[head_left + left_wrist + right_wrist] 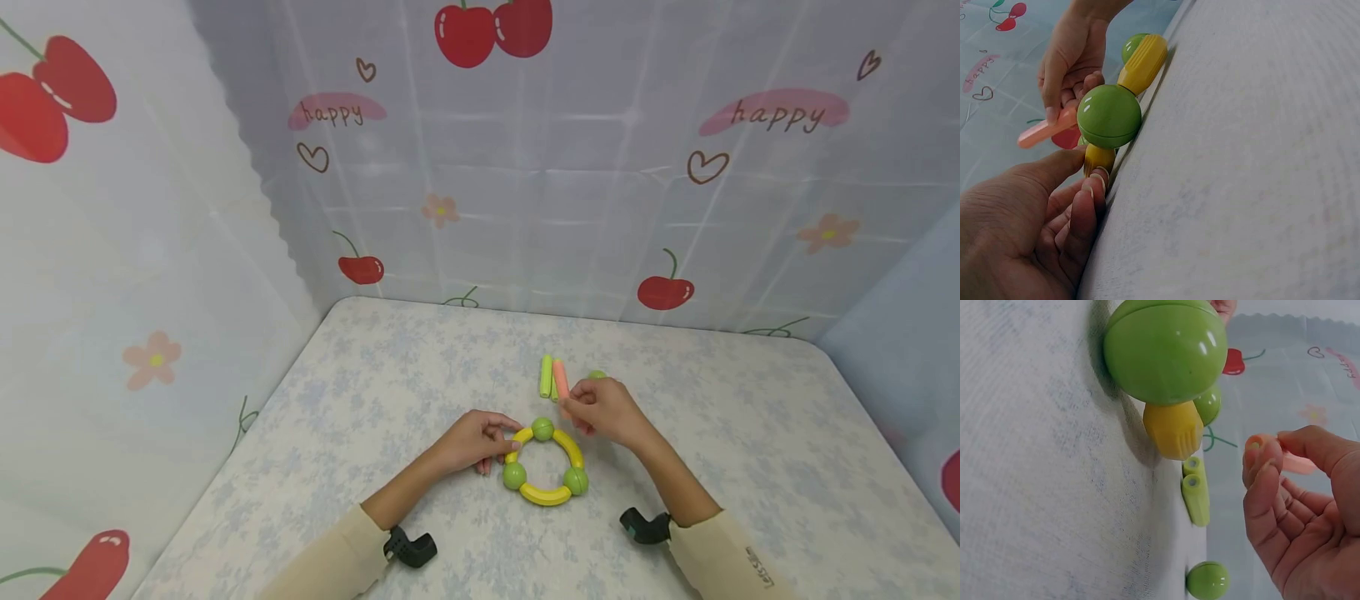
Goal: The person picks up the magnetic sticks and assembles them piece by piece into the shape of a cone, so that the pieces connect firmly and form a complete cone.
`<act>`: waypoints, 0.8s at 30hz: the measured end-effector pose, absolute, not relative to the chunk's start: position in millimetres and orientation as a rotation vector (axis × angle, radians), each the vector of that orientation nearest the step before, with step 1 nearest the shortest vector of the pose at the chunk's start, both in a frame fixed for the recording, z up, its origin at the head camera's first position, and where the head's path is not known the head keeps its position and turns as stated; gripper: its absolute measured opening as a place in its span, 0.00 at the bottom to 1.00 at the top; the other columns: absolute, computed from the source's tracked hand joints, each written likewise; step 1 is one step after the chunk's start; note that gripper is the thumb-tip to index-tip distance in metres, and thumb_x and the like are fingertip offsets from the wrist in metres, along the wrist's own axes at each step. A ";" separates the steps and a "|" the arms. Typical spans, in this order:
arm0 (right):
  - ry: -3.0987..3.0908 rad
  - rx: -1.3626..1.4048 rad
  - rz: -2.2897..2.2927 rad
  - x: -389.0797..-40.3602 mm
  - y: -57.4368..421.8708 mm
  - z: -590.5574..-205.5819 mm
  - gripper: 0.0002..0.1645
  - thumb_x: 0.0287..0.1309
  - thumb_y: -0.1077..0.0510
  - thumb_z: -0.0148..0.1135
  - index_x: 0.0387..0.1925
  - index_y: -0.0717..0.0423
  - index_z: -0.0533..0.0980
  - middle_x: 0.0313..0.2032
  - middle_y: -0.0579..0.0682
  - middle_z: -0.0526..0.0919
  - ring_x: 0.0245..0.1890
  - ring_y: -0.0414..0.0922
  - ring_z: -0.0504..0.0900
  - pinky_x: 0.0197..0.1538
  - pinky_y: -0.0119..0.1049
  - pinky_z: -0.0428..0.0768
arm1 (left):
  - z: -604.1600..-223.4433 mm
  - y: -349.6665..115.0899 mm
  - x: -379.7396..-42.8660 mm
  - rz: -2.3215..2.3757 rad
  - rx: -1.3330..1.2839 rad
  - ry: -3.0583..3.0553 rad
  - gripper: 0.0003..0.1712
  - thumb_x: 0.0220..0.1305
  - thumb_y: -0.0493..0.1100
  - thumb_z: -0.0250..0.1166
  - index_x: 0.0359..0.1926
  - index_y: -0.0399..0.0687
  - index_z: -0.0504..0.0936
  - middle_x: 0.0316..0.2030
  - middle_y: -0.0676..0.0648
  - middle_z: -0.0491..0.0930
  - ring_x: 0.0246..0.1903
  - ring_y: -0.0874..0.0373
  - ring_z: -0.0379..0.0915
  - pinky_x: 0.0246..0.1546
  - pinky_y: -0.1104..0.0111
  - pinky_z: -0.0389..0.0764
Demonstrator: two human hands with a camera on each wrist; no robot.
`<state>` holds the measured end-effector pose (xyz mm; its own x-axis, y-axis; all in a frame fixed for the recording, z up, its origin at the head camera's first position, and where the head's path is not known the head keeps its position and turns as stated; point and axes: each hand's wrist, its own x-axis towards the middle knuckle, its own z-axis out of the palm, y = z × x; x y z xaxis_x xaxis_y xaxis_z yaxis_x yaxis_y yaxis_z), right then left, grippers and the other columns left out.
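A ring of three yellow curved rods and three green balls lies on the table in the head view. My left hand pinches its left yellow rod between thumb and fingers. Beyond the ring's far right side, my right hand holds a salmon-pink stick by its near end, between thumb and fingertips. In the right wrist view this stick is mostly hidden by the fingers. Its far end overlaps one of two light green sticks in the head view.
A loose green ball rests on the table, partly behind my right hand in the head view. The flower-patterned table ends at printed curtains at the back and sides. Each wrist carries a black camera mount.
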<state>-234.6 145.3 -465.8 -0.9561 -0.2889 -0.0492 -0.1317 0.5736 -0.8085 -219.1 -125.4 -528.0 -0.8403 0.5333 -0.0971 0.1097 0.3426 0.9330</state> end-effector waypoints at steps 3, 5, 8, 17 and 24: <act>2.615 -0.399 -1.363 -234.6 143.8 -466.6 0.09 0.66 0.59 0.66 0.41 0.63 0.80 0.21 0.48 0.83 0.20 0.45 0.80 0.27 0.42 0.83 | -527.9 -125.0 -219.1 1.497 0.563 2.225 0.19 0.68 0.49 0.70 0.57 0.53 0.84 0.23 0.49 0.84 0.10 0.59 0.71 0.11 0.68 0.76; 2.605 -0.452 -1.387 -234.9 143.9 -467.3 0.09 0.66 0.61 0.66 0.42 0.64 0.80 0.22 0.49 0.84 0.20 0.45 0.81 0.28 0.45 0.84 | -527.6 -125.0 -219.1 1.498 0.559 2.223 0.18 0.68 0.49 0.70 0.57 0.53 0.85 0.23 0.48 0.84 0.10 0.59 0.71 0.11 0.69 0.75; 2.587 -0.532 -1.408 -235.2 144.4 -468.4 0.07 0.65 0.60 0.67 0.41 0.61 0.81 0.25 0.50 0.85 0.20 0.46 0.81 0.27 0.47 0.84 | -527.2 -125.2 -219.3 1.500 0.561 2.221 0.18 0.68 0.49 0.70 0.57 0.53 0.85 0.23 0.48 0.84 0.10 0.59 0.71 0.11 0.69 0.76; 2.519 -0.769 -1.399 -231.9 142.0 -465.3 0.05 0.64 0.57 0.70 0.36 0.56 0.85 0.32 0.55 0.87 0.21 0.55 0.82 0.25 0.41 0.83 | -527.4 -126.0 -220.2 1.505 0.568 2.219 0.18 0.68 0.49 0.70 0.57 0.54 0.85 0.23 0.48 0.84 0.10 0.59 0.72 0.11 0.69 0.76; 2.506 -0.797 -1.339 -234.4 141.6 -470.7 0.05 0.64 0.54 0.70 0.39 0.50 0.85 0.31 0.47 0.87 0.21 0.52 0.83 0.26 0.43 0.84 | -526.7 -125.6 -219.4 1.505 0.578 2.218 0.20 0.68 0.50 0.70 0.58 0.52 0.84 0.23 0.48 0.84 0.10 0.59 0.71 0.11 0.69 0.76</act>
